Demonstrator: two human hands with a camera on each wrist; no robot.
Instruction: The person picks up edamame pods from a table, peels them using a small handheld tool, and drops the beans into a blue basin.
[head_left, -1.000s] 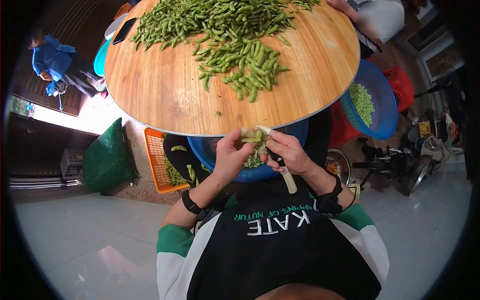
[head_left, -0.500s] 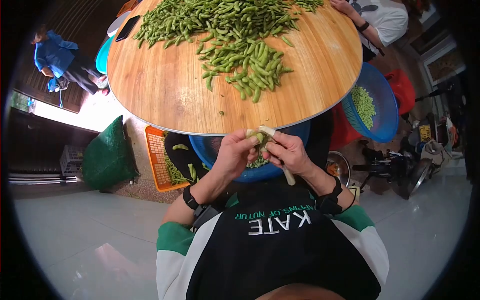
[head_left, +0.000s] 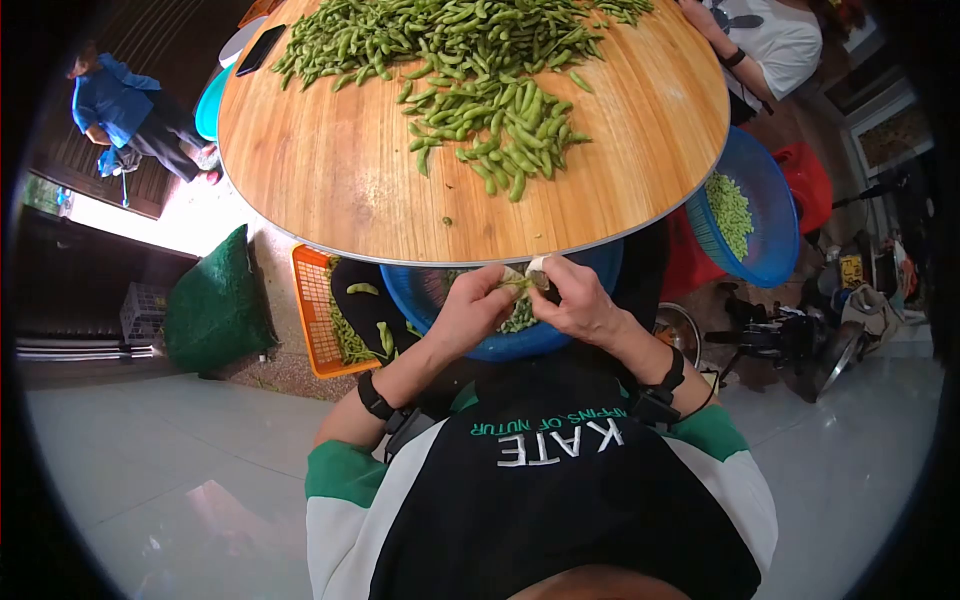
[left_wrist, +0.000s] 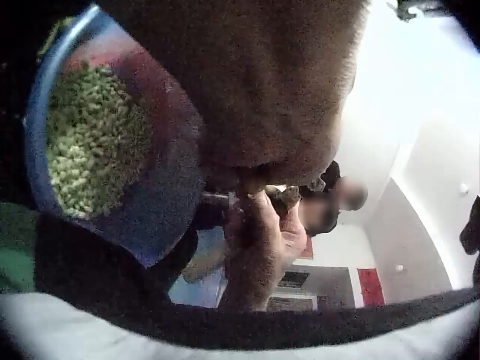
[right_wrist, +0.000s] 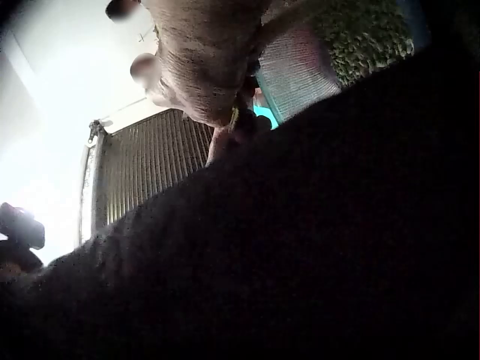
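Observation:
Just off the table's near edge, my left hand [head_left: 478,305] pinches a green edamame pod [head_left: 522,284] between thumb and forefinger. My right hand [head_left: 580,302] meets it there, thumb and forefinger on the pod's other side. Pale wraps [head_left: 540,265] cover some fingertips. Below both hands sits a blue tub [head_left: 402,292] with shelled green beans [left_wrist: 97,146] in it. The pale handle seen earlier under my right hand is hidden in the head view. A large heap of edamame pods [head_left: 450,40] lies on the round wooden table [head_left: 330,170], with a smaller pile [head_left: 510,135] nearer me.
An orange basket [head_left: 305,300] with pods stands left of my knees, near a green sack [head_left: 215,310]. To the right, a blue basin [head_left: 775,215] holds shelled beans beside a red stool [head_left: 803,180]. A phone [head_left: 260,50] lies on the table. Two other people are around.
My hands have shifted slightly and the pod between them has turned. My right hand has rolled over, so the pale handle beneath it no longer shows.

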